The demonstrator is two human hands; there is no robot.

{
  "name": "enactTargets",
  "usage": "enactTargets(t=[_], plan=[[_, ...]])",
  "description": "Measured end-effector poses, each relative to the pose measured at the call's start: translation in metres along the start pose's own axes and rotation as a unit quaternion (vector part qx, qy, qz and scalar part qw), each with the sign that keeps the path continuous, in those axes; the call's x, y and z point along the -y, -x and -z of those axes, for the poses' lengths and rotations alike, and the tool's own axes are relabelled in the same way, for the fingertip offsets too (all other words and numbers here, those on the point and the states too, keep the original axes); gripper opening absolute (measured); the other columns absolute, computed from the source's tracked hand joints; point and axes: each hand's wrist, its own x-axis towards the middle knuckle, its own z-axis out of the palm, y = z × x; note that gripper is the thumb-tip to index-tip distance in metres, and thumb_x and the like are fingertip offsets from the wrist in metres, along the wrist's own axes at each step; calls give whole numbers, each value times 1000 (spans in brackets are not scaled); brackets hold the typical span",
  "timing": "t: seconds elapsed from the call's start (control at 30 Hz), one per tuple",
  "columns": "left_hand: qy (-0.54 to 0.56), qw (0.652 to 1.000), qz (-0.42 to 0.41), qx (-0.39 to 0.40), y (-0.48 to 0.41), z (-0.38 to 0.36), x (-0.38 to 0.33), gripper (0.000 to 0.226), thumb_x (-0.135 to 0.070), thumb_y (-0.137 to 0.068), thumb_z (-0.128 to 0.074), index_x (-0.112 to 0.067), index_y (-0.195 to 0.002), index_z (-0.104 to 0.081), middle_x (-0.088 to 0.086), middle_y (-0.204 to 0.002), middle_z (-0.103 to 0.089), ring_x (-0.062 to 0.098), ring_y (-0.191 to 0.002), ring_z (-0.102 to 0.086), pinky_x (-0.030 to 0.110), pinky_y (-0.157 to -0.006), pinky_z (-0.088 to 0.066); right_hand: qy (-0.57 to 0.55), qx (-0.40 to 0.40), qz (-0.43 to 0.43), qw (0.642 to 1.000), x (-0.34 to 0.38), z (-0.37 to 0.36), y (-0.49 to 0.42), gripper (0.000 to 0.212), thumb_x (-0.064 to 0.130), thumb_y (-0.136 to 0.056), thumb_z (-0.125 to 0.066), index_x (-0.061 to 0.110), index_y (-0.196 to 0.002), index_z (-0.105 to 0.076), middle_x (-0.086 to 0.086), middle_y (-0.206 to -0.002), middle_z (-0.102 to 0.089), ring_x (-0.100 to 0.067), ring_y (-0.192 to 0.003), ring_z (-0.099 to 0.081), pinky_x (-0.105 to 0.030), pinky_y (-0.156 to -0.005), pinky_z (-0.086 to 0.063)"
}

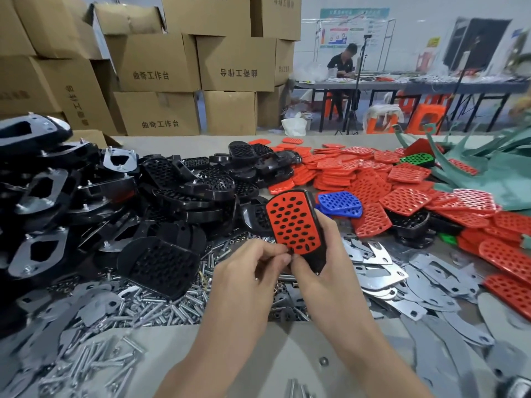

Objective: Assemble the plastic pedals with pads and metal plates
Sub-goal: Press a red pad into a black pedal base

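Here the right hand [321, 271] grips a black pedal [316, 260] fitted with a red pad [293, 222], while the left hand [247, 271] beside it pinches, it seems, the pad's lower edge.

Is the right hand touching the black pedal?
Touching. Head view: the right hand grips the black pedal under the red pad, thumb on the pedal's lower end.

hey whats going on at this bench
A person holds a black pedal with a red pad seated on it. The right hand grips the pedal from the side, and the left hand pinches at the pad's lower edge. Loose black pedals lie piled to the left, red pads to the right, metal plates and bolts in front.
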Motion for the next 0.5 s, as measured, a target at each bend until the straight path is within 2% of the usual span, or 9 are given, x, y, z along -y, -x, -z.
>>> enactTargets(t=[0.13,0.27,0.37,0.43,0.5], plan=[[11,1000,25,2,-2,-2,-1,19,-14,-88,-75,-31,-82,-71,-24,-90,-71,-4,-85,-67,15,-77,-51,-2,-4,-9,1000,-2,-1,-1,70,-12,-90,-52,43,-134,-50,13,-107,-73,-15,-102,-69,-41,-96,-53],[39,997,66,20,-1,1,-1,17,-15,-87,-76,-31,-81,-73,-25,-87,-72,-3,-83,-69,22,-80,-53,3,9,-3,1000,-1,-1,1,74,-14,-90,-50,49,-129,-51,13,-106,-72,-17,-101,-69,-46,-97,-54],[89,988,123,37,-2,2,2,19,-11,-87,-76,-29,-80,-74,-19,-85,-75,2,-83,-72,33,-86,-56,13,22,2,1000,0,-1,3,77,-14,-90,-50,56,-122,-51,17,-111,-70,-12,-106,-67,-39,-99,-52],[115,982,143,41,-4,2,4,18,-6,-87,-74,-23,-80,-74,-14,-84,-77,7,-81,-73,39,-86,-57,10,28,1,1000,-2,-1,2,74,-14,-90,-50,52,-125,-52,17,-111,-70,-12,-107,-67,-38,-100,-52],[134,979,147,48,-7,2,4,19,-2,-88,-72,-19,-80,-73,-11,-82,-77,8,-77,-74,34,-80,-58,5,29,0,1000,-5,0,0,71,-14,-91,-50,48,-127,-52,15,-109,-71,-13,-104,-68,-35,-97,-53]])
